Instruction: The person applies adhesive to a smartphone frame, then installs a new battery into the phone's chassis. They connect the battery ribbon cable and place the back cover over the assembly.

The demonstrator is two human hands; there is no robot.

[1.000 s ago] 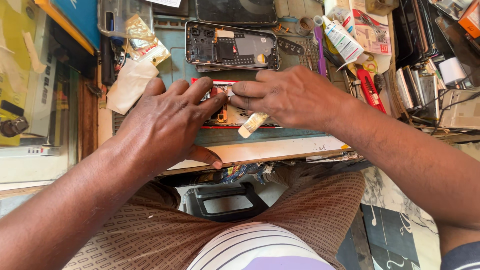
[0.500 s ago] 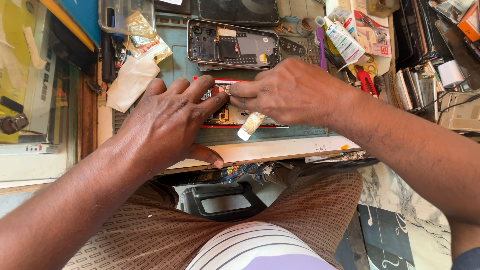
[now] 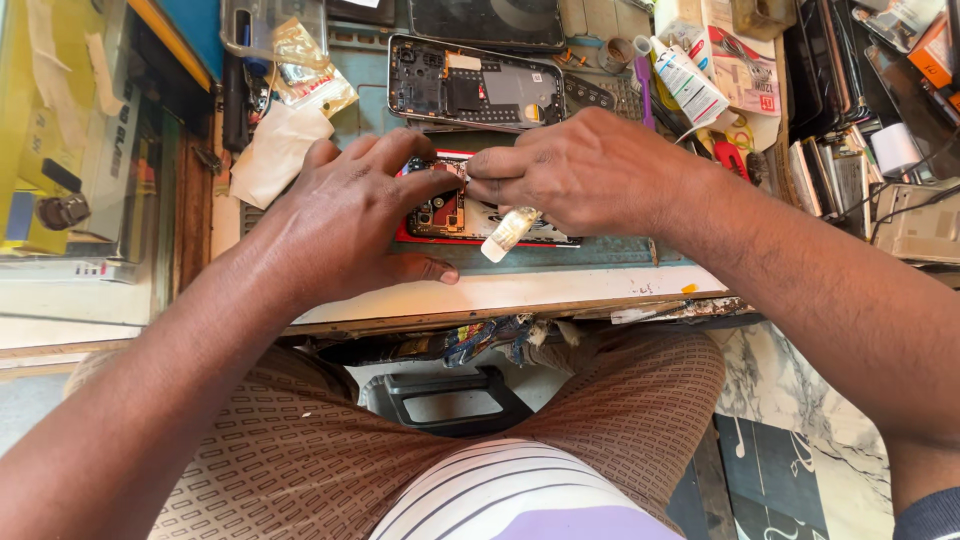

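Observation:
An opened phone with a red frame (image 3: 437, 213) lies on the green work mat (image 3: 600, 252), its circuit parts exposed. My left hand (image 3: 345, 220) rests flat over its left half, thumb on the mat's front edge, index finger touching the top of the board. My right hand (image 3: 575, 172) comes from the right, its fingertips pinched on something tiny at the phone's top edge, right against my left index finger. A small clear tube or vial (image 3: 508, 233) sticks out below my right palm, held in that hand.
A second opened phone body (image 3: 480, 90) and a dark back cover (image 3: 485, 20) lie behind. A white glue bottle (image 3: 688, 82), red-handled cutters (image 3: 735, 160), a white cloth (image 3: 275, 150), plastic bags and stacked phone parts at right crowd the bench. A glass cabinet (image 3: 70, 160) stands left.
Both hands stay over the red phone; only the fingertips shift slightly at its top edge. The view has drifted a little.

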